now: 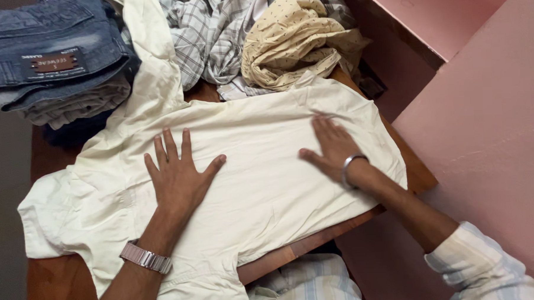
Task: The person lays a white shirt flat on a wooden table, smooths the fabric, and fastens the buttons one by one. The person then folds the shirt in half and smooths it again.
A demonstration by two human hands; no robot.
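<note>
Across the brown worktop (53, 287) lies a cream shirt (262, 185), spread flat and hanging off the near edge; behind it sit folded jeans (44, 45), checked shirts (207, 34) and a crumpled dotted shirt (293, 39); 2 hands press it, left hand (178, 177) splayed flat, right hand (333, 147) flat too, neither grasping.

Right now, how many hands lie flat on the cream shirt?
2. The left hand presses the cream shirt near its middle; the right hand lies flat further right, toward the wall side.
</note>
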